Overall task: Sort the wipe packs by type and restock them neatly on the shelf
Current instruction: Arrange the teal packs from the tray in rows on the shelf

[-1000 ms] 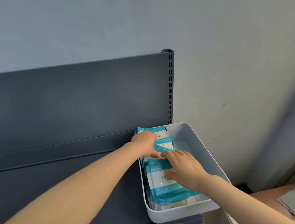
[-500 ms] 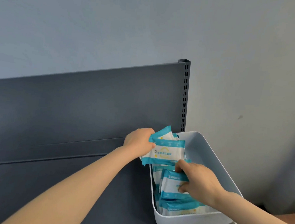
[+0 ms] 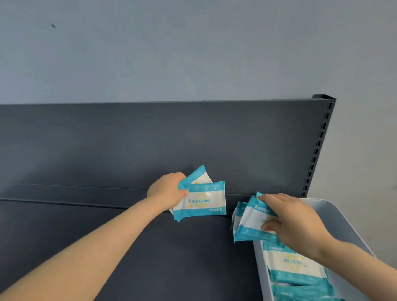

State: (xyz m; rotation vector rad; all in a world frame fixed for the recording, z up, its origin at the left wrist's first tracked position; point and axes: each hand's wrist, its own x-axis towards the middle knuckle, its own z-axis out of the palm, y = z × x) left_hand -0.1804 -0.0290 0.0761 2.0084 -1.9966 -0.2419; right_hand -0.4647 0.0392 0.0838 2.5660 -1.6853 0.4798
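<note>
My left hand (image 3: 168, 192) grips two teal-and-white wipe packs (image 3: 203, 201) by their left ends, held over the dark grey shelf (image 3: 113, 250) near its back panel. My right hand (image 3: 291, 219) holds a small bunch of the same teal-and-white wipe packs (image 3: 251, 225), lifted just past the left rim of the white bin (image 3: 344, 216). Several more wipe packs (image 3: 301, 284) lie stacked inside the bin beneath my right forearm.
The shelf's back panel (image 3: 145, 146) rises behind my hands, with a slotted upright post (image 3: 319, 145) at its right end. A pale wall (image 3: 201, 43) is above and to the right. The bin sits at the shelf's right end.
Both hands have lifted packs out of the bin and moved left over the shelf. The view has shifted left, so the bin now sits at the right edge.
</note>
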